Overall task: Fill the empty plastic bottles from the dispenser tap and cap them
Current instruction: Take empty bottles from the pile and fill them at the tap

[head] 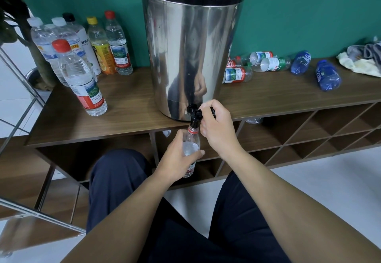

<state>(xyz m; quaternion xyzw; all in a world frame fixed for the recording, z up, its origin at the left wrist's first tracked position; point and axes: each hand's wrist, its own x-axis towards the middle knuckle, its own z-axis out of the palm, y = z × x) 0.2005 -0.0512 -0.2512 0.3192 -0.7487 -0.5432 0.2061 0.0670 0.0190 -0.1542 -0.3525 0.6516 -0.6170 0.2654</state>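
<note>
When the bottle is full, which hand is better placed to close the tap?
Right. The right hand already grips the tap lever, while the left hand holds the bottle under the spout and probably must keep it there.
</note>
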